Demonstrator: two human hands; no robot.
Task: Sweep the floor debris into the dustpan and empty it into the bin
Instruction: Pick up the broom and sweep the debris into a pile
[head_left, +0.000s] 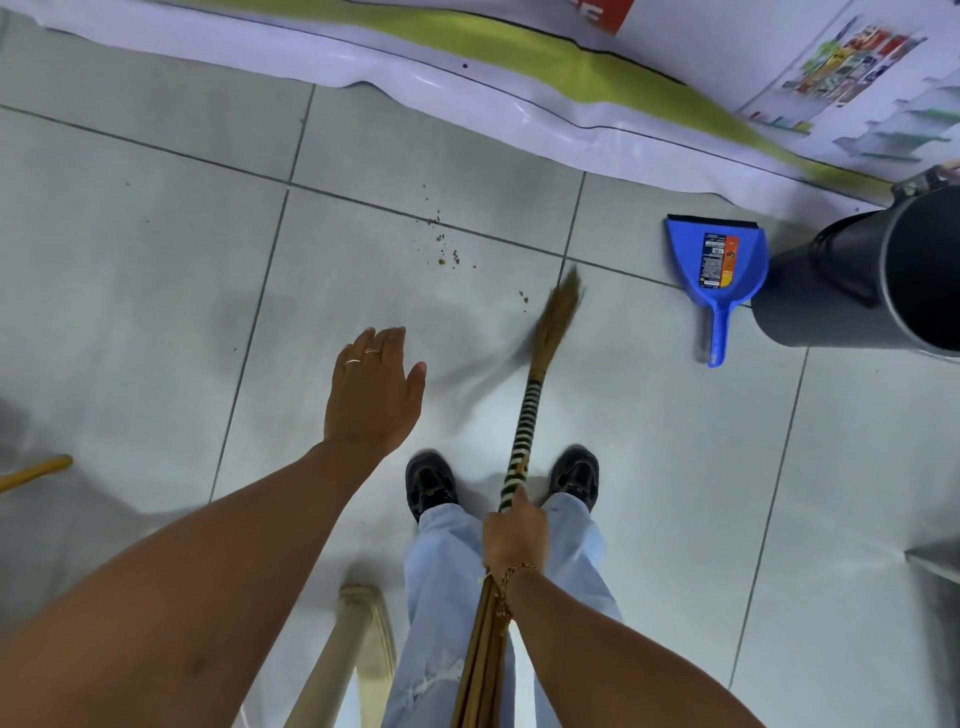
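Observation:
Small brown debris (441, 244) lies scattered on the pale tiled floor (156, 312), with a few more crumbs just left of the broom tip. My right hand (514, 535) grips the striped handle of a straw broom (558, 317), whose blurred bristles touch the floor. My left hand (376, 387) hovers flat over the floor with its fingers apart, holding nothing. A blue dustpan (719, 265) lies flat on the floor to the right of the broom, its handle pointing toward me. A dark grey bin (862, 280) stands right beside the dustpan.
A white and green banner (467, 73) lies along the far side of the floor. My two black shoes (431, 480) stand just behind the broom. A beige chair leg (337, 660) is near my left leg, and a yellow stick (36, 470) shows at the left edge.

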